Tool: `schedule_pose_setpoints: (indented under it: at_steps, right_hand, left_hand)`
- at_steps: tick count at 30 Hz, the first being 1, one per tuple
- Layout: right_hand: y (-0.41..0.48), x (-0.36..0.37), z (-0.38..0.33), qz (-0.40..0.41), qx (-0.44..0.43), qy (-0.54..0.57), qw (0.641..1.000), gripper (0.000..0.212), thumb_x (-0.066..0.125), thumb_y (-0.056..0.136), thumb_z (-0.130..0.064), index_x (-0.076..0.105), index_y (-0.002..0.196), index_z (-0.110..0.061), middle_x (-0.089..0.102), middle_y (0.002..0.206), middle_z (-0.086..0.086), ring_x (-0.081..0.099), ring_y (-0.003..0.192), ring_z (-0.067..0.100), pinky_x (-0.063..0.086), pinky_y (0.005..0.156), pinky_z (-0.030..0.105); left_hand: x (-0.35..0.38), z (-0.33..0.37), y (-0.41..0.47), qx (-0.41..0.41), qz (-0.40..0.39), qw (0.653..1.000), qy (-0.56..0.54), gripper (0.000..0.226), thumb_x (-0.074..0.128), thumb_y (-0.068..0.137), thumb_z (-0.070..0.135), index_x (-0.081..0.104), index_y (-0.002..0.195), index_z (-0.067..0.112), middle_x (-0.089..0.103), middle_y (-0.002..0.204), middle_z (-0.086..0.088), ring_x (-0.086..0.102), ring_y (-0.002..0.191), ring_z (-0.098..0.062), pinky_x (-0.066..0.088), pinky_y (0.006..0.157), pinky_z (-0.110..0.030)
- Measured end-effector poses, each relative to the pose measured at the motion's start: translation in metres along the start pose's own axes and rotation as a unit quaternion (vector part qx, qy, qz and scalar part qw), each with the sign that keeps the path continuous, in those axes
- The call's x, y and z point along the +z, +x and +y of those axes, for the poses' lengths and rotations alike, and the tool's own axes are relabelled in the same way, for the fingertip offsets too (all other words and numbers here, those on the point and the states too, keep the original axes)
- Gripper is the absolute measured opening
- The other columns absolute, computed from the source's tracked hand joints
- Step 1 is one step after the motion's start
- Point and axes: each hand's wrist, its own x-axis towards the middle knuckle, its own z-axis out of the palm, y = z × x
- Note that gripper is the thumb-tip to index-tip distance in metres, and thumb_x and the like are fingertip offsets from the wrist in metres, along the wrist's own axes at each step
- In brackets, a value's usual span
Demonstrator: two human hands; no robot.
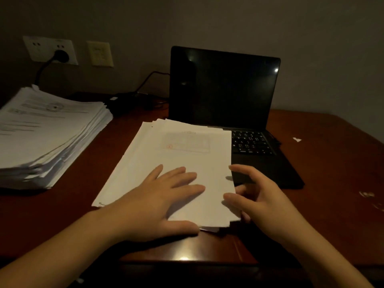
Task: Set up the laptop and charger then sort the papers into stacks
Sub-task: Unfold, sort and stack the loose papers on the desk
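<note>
On the far left of the dark reddish-brown wooden desk [324,167] sits a tall, ragged stack of white printed papers [47,129], its edges fanned and uneven. Behind it a black round plug [61,56] sits in a white wall socket plate [49,50], and a black charger cable [149,80] runs along the wall toward the open black laptop [226,104], whose glossy screen is dark — so the setup part looks done, and sorting is the step in hand.

In the middle lies a thinner pile of white sheets [176,163], its far right corner overlapping the laptop's keyboard. The left hand [158,202] lies flat on it, fingers spread and palm down, pinning the pile and gripping nothing. The right hand [255,196] is at the pile's right edge, fingers curled and partly open, thumb above and fingertips at or under the edge; whether it has pinched a sheet yet I cannot tell.

To do this well, keep the left palm's pressure light and steady so the smooth, thin sheets beneath don't slide, and let the right thumb peel only the top sheet — paper this slick tends to lift in twos. Squaring the loose near corner first would help. A small white paper scrap [296,139] lies on the desk right of the laptop.
</note>
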Motion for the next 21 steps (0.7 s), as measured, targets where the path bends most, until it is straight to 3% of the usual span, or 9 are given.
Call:
schedule_pose_setpoints:
  at_steps: [3, 7, 9, 10, 12, 14, 15, 18, 21]
  right_hand:
    - [-0.001, 0.007, -0.001, -0.014, 0.009, 0.084, 0.996, 0.072, 0.077, 0.085, -0.012, 0.043, 0.142, -0.039, 0.070, 0.072, 0.006, 0.066, 0.063, 0.015, 0.055, 0.061, 0.023]
    - [0.006, 0.021, -0.004, 0.030, -0.001, 0.093, 0.995, 0.079, 0.080, 0.082, -0.017, 0.038, 0.146, -0.039, 0.068, 0.064, 0.003, 0.064, 0.056, 0.014, 0.055, 0.057, 0.023]
    - [0.009, 0.028, -0.003, 0.049, -0.011, 0.076, 0.996, 0.081, 0.080, 0.082, -0.021, 0.036, 0.148, -0.039, 0.065, 0.060, -0.003, 0.061, 0.052, 0.008, 0.050, 0.052, 0.019]
    - [0.009, 0.029, -0.003, 0.053, -0.013, 0.075, 0.996, 0.081, 0.079, 0.083, -0.022, 0.035, 0.149, -0.039, 0.064, 0.059, -0.004, 0.060, 0.051, 0.006, 0.048, 0.050, 0.017]
    - [0.008, 0.026, -0.002, 0.038, -0.003, 0.096, 0.995, 0.082, 0.076, 0.086, -0.020, 0.031, 0.151, -0.040, 0.069, 0.066, -0.003, 0.065, 0.058, 0.008, 0.049, 0.053, 0.018]
    - [0.005, 0.018, -0.003, 0.003, 0.012, 0.146, 0.989, 0.087, 0.073, 0.087, -0.009, 0.027, 0.151, -0.044, 0.075, 0.081, 0.003, 0.073, 0.070, 0.015, 0.053, 0.057, 0.023]
    - [0.003, 0.015, -0.004, -0.009, 0.018, 0.171, 0.985, 0.089, 0.071, 0.087, -0.004, 0.027, 0.150, -0.046, 0.076, 0.086, 0.007, 0.075, 0.076, 0.018, 0.055, 0.059, 0.027]
    - [0.002, 0.012, -0.004, -0.010, 0.025, 0.195, 0.980, 0.088, 0.070, 0.086, -0.001, 0.029, 0.149, -0.045, 0.077, 0.090, 0.009, 0.076, 0.084, 0.025, 0.060, 0.070, 0.042]
    - [0.005, 0.018, -0.004, 0.010, 0.020, 0.171, 0.985, 0.088, 0.074, 0.083, -0.008, 0.029, 0.151, -0.041, 0.077, 0.086, 0.008, 0.076, 0.081, 0.023, 0.061, 0.070, 0.043]
  left_hand:
    - [0.005, -0.004, -0.005, -0.014, 0.021, 1.000, -0.010, 0.078, 0.033, 0.081, 0.085, 0.007, 0.150, 0.059, -0.009, 0.160, 0.033, -0.018, 0.146, 0.006, -0.017, 0.120, -0.034]
    - [0.011, -0.009, -0.010, -0.004, 0.073, 0.997, -0.036, 0.081, 0.036, 0.079, 0.087, 0.012, 0.150, 0.057, 0.001, 0.158, 0.036, -0.012, 0.144, 0.013, -0.017, 0.115, -0.021]
    - [0.012, -0.012, -0.013, 0.005, 0.099, 0.994, -0.048, 0.074, 0.037, 0.084, 0.083, 0.018, 0.150, 0.055, 0.013, 0.156, 0.036, 0.000, 0.144, 0.015, -0.005, 0.121, -0.021]
    - [0.013, -0.012, -0.015, 0.007, 0.120, 0.990, -0.068, 0.065, 0.037, 0.089, 0.078, 0.020, 0.148, 0.056, 0.025, 0.154, 0.034, 0.013, 0.142, 0.014, 0.011, 0.123, -0.024]
    - [0.013, -0.010, -0.018, -0.005, 0.176, 0.974, -0.146, 0.051, 0.037, 0.098, 0.059, 0.016, 0.144, 0.063, 0.051, 0.135, 0.029, 0.048, 0.121, 0.010, 0.050, 0.097, -0.018]
    - [0.014, -0.008, -0.021, -0.020, 0.242, 0.947, -0.211, 0.062, 0.038, 0.099, 0.045, 0.002, 0.143, 0.070, 0.053, 0.104, 0.037, 0.059, 0.091, 0.007, 0.051, 0.063, -0.010]
    - [0.014, -0.008, -0.022, -0.016, 0.273, 0.939, -0.210, 0.069, 0.041, 0.099, 0.039, -0.002, 0.143, 0.070, 0.050, 0.101, 0.042, 0.058, 0.091, 0.008, 0.050, 0.060, -0.010]
    - [0.015, -0.012, -0.020, 0.014, 0.309, 0.930, -0.200, 0.065, 0.043, 0.103, 0.024, 0.017, 0.146, 0.066, 0.033, 0.127, 0.050, 0.043, 0.118, 0.016, 0.046, 0.081, 0.000]
    - [0.019, -0.018, -0.022, 0.021, 0.215, 0.950, -0.225, 0.042, 0.046, 0.092, 0.057, 0.049, 0.133, 0.059, 0.041, 0.127, 0.039, 0.034, 0.130, 0.013, 0.049, 0.087, -0.006]
